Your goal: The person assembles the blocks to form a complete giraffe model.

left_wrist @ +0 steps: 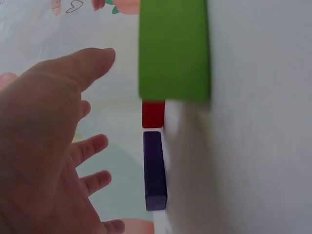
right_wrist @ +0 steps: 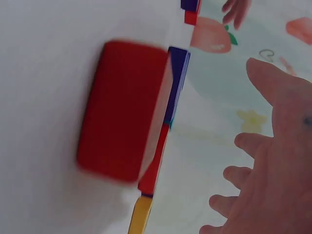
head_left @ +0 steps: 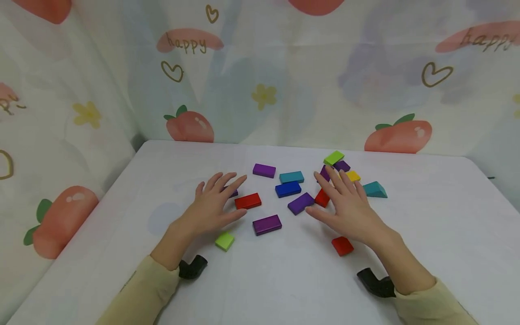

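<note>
Both hands hover over a scatter of coloured blocks, fingers spread and holding nothing. Under the left hand (head_left: 211, 205) a dark purple block (head_left: 233, 193) is partly hidden. Just right of its fingers lies a red block (head_left: 248, 201), and nearer the wrist a light green block (head_left: 225, 241), large in the left wrist view (left_wrist: 174, 48). The right hand (head_left: 345, 207) covers part of another red block (head_left: 322, 198). Beside its thumb is a purple block (head_left: 301, 203); below the palm sits a red block (head_left: 342, 246). Between the hands lie a blue block (head_left: 288, 189) and a purple block (head_left: 266, 225).
Farther back are a purple block (head_left: 264, 170), a teal block (head_left: 291, 177) and a green block (head_left: 334, 158). A yellow block (head_left: 353, 176) and a teal wedge (head_left: 375, 189) lie right of the right fingers. A patterned curtain (head_left: 308, 81) borders the white table (head_left: 438, 216).
</note>
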The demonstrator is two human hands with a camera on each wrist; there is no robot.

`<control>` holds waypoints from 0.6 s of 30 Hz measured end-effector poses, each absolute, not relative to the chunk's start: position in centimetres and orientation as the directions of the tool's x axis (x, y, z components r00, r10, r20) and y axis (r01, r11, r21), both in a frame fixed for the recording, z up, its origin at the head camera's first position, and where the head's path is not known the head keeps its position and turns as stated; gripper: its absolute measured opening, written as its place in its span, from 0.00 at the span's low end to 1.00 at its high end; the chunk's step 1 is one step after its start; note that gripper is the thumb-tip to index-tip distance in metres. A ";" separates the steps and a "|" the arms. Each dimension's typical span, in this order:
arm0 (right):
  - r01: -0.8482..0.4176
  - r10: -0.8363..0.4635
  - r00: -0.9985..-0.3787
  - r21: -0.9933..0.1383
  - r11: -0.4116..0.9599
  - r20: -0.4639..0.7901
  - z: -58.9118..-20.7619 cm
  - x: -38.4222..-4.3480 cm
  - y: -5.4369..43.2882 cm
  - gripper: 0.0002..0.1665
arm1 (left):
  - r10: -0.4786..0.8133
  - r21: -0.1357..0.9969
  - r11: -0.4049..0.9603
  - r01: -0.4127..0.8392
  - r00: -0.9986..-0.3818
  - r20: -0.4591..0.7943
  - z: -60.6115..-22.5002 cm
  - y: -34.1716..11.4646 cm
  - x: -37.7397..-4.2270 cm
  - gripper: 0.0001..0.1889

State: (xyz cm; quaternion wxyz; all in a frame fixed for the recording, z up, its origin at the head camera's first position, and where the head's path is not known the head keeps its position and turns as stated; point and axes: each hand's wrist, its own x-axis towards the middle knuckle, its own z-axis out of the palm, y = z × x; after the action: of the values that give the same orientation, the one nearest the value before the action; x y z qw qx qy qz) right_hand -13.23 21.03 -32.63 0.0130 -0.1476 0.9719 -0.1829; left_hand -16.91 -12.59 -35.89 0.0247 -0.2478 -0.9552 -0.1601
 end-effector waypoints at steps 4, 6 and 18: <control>-0.323 -0.333 -0.942 -0.390 0.862 0.044 -32.8 -13.7 19.7 0.54 | 0.505 0.311 0.803 0.508 -0.858 0.097 -36.0 -11.6 -17.5 0.40; -0.342 -0.350 -0.935 -0.400 0.850 0.055 -33.1 -14.1 19.0 0.52 | 0.511 0.313 0.803 0.506 -0.857 0.075 -36.0 -11.2 -17.7 0.39; -0.319 -0.287 -0.947 -0.559 0.766 0.147 -33.6 -16.7 16.0 0.37 | 0.573 0.301 0.777 0.553 -0.819 0.024 -35.8 -10.2 -18.5 0.30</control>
State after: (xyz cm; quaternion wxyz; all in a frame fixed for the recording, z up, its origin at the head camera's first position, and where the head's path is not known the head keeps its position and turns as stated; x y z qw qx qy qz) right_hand -16.70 15.98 -33.60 -0.0265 -0.1612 0.9392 -0.3019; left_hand -18.47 -10.19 -35.75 -0.0345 -0.2988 -0.9420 -0.1487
